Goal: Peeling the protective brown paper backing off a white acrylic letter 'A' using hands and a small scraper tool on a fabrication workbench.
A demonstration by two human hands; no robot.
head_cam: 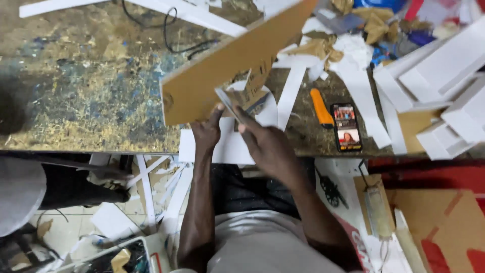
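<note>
At the near edge of the table (91,101), just above the lap, both hands are working one brown board (222,76). Board: long flat strip, tan/cardboard-coloured face, thin pale edge, lying tilted w/ the far end running up-right toward the top of the frame, near end cut square, small round mark near that end. Left hand (206,132) is gripping the board's lower edge from beneath, thumb pointing up against it. Right hand (267,144) is closing around a thin flat grey blade-like tool (226,103), fingers extended along it, tip touching the board's lower edge; exact tool type can't tell. A white sheet (230,146) is lying under both hands, overhanging the table edge.

Table top is looking worn, w/ blue and yellow paint blotches. Right of the hands: an orange utility knife (321,107), and just beside it a phone (347,127) w/ its screen lit. White strips (292,91) and offcuts are lying around them; white foam-like blocks (449,101) are stacking up at the far right. A black cable (166,30) is running across the far side of the table.
</note>
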